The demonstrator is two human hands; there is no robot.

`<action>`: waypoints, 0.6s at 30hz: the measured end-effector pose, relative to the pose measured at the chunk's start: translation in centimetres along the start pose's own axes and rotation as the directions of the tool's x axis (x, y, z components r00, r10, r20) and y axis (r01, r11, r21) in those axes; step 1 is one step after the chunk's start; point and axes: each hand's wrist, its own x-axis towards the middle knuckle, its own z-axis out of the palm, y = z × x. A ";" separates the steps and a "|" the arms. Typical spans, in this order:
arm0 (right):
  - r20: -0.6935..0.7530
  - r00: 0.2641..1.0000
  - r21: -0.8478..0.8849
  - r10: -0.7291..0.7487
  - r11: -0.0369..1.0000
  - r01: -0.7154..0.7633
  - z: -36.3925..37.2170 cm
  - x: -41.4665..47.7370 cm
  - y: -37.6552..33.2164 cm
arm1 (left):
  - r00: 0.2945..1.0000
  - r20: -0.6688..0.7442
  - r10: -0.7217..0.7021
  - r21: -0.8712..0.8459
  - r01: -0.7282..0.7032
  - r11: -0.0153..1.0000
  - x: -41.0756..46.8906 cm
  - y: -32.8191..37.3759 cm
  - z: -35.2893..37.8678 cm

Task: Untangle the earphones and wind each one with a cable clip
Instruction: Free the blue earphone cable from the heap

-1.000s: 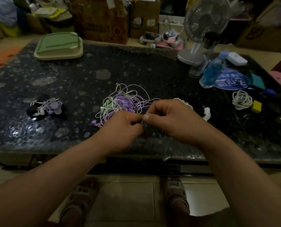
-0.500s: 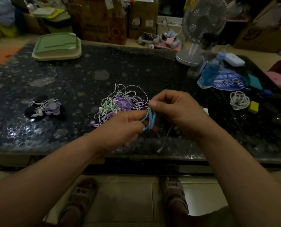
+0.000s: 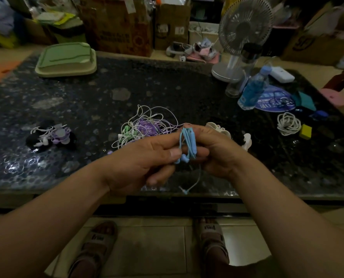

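1. Earphones in blue (image 3: 188, 144), wound into a small bundle, sit above the near edge of the desk (image 3: 167, 81), pinched between both hands.
2. Left hand (image 3: 147, 157) clamps the lower part of the bundle with thumb and fingers; right hand (image 3: 215, 151) grips the upper loops, the two hands touching around it.
3. A loose blue tail (image 3: 193, 183) hangs below the hands, ending in what looks like the plug.
4. Behind the hands lies the tangle (image 3: 147, 125) of white, purple and green cables; a finished wound pile (image 3: 52, 135) rests well to the left.
5. Risk, as I judge it: a slackened pinch would let the coils spring open, since no clip is visibly holding them.
6. The hanging tail could snag the desk edge or drop into the tangle and knot again.
7. White clips (image 3: 247, 140) lie just beside the right hand; reaching for one leaves a one-handed hold.
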 end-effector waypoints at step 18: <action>-0.053 0.962 -0.882 -0.267 0.465 0.080 2.1 -2.4 -0.7 | 0.958 -0.281 -0.054 0.771 0.259 0.583 -0.8 -0.9 -3.1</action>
